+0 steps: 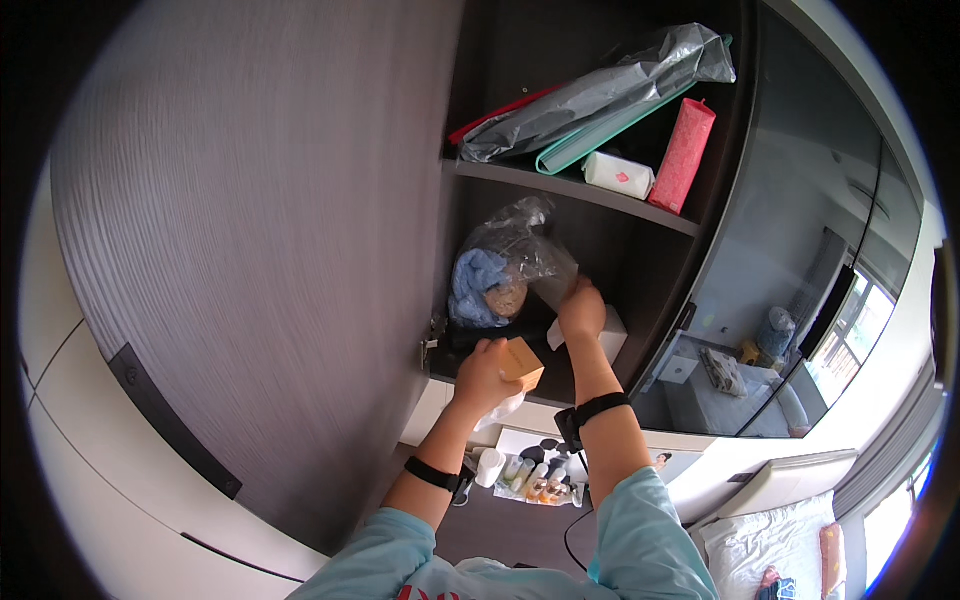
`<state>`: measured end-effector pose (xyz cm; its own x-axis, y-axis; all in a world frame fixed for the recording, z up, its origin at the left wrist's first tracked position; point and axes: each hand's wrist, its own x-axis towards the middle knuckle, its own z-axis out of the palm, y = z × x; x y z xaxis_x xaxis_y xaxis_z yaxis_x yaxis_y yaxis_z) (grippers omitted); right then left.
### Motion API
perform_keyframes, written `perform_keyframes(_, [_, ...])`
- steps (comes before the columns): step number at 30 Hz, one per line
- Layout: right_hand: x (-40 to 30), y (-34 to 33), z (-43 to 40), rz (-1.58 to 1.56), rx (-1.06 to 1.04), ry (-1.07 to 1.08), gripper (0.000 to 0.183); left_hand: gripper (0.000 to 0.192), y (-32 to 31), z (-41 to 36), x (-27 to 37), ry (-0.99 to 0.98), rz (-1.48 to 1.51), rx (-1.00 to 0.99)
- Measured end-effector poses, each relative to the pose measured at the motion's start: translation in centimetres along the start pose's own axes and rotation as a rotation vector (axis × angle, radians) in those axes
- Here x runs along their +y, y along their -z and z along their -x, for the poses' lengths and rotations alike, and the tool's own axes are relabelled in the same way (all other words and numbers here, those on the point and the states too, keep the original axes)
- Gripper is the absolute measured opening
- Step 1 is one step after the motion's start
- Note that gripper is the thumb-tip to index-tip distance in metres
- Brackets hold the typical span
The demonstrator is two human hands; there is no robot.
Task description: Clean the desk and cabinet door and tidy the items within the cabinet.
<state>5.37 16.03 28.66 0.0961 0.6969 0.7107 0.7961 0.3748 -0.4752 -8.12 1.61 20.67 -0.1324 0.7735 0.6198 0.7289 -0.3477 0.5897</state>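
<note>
My left hand (480, 379) holds a small orange-tan box (523, 364) in front of the cabinet's lower compartment, with a crumpled white tissue or cloth (501, 411) hanging below it. My right hand (583, 309) reaches into that compartment, its fingers closed on a pale, translucent flat packet or piece of plastic (556, 282). To the left of it, a clear plastic bag (517, 232) holds a blue cloth (478, 279) and a round brownish item (507, 297). Behind my right wrist stands a white box (613, 330), partly hidden by the arm.
A shelf board (577, 189) above bears a grey plastic bag (585, 105), a green folder (611, 131), a white tissue pack (619, 175) and a pink case (682, 156). The open wooden door (255, 225) fills the left. Bottles (538, 480) stand below, near a white roll (490, 466).
</note>
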Motion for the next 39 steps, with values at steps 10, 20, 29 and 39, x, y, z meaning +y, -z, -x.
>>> perform_keyframes(10, [4.5, -7.1, -3.5, 0.712, -0.384, 0.412, 0.030, 0.069, -1.1, -2.7, -2.4, -0.101, 0.071, -0.151])
perform_keyframes(20, [3.7, 4.2, 7.4, -0.389, -0.139, 0.052, 0.031, 0.054, -4.5, -4.6, -1.0, -0.055, -0.041, -0.134])
perform_keyframes(29, [7.7, 6.8, 13.4, -0.654, -0.385, -0.189, 0.029, 0.065, -7.0, -5.1, 1.5, -0.043, -0.005, -0.023])
perform_keyframes(39, [7.8, 4.9, 14.6, -0.392, -0.265, -0.048, 0.035, 0.088, -6.8, -1.7, -0.8, 0.126, 0.433, -0.200])
